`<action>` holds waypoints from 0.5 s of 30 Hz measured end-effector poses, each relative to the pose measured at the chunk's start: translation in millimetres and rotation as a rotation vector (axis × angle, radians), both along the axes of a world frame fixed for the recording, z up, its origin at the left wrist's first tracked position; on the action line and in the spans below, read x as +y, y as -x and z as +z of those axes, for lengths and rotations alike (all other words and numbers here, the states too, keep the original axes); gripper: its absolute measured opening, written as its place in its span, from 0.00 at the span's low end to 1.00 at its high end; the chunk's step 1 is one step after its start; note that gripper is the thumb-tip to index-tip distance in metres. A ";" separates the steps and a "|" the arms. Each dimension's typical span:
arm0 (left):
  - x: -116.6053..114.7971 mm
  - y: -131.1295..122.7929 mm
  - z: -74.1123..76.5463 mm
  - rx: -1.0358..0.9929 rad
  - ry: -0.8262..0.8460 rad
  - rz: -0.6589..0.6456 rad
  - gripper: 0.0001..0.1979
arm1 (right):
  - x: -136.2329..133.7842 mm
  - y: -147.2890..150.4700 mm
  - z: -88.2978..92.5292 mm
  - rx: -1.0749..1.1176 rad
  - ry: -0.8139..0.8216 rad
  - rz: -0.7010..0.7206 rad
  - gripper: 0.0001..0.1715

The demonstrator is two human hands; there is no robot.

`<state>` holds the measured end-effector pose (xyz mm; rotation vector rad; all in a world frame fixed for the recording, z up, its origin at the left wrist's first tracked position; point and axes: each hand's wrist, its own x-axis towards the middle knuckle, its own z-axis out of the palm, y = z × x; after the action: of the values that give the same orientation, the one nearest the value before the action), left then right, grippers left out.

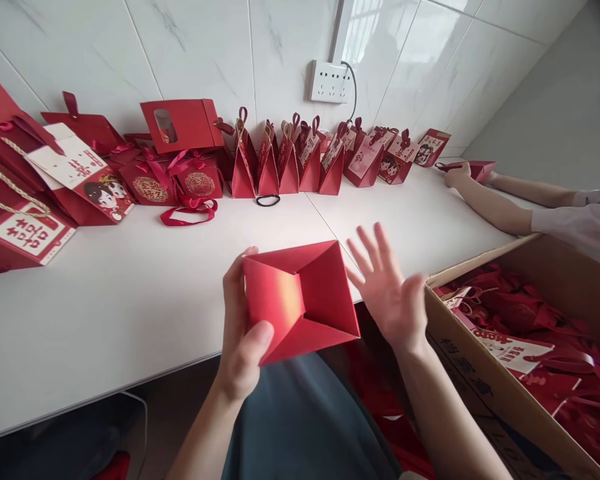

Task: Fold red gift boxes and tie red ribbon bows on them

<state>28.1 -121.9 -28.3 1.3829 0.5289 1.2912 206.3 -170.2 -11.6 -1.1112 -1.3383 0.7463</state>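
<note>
A red paper gift box is tipped toward me above the table's front edge, its folded-in panels facing up at me. My left hand grips the box's left side, thumb on the near panel and fingers behind. Just right of the box, my right hand is spread wide with the palm showing and holds nothing. Whether its fingertips touch the box's right edge is hard to tell. The far side of the box is hidden.
Along the tiled wall stand several red gift boxes on the white table. A ribbon loop and black hair tie lie before them. At right, a cardboard carton holds red packaging; another person's hands hold a red box.
</note>
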 end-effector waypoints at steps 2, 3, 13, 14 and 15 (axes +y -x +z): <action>0.3 -3.1 -4.2 -0.064 0.074 -0.102 0.37 | 5.4 5.4 -2.5 0.075 -0.002 -0.049 0.47; 0.6 -4.4 -6.2 -0.065 0.093 -0.139 0.37 | 7.4 8.6 -2.7 0.086 0.026 -0.016 0.47; 14.9 -6.6 -20.5 -0.054 0.069 -0.065 0.30 | 17.6 35.3 -6.7 0.195 0.057 0.028 0.36; 18.5 -4.8 -22.3 -0.019 0.041 -0.039 0.30 | 20.4 35.1 -8.5 0.219 0.113 0.030 0.35; 22.8 -2.1 -23.4 0.014 -0.012 -0.003 0.30 | 24.0 33.6 -9.8 0.223 0.168 0.035 0.34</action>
<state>30.2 -99.1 -51.7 1.4025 0.5293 1.2851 172.7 -146.2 -21.4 -1.1022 -1.1243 0.9938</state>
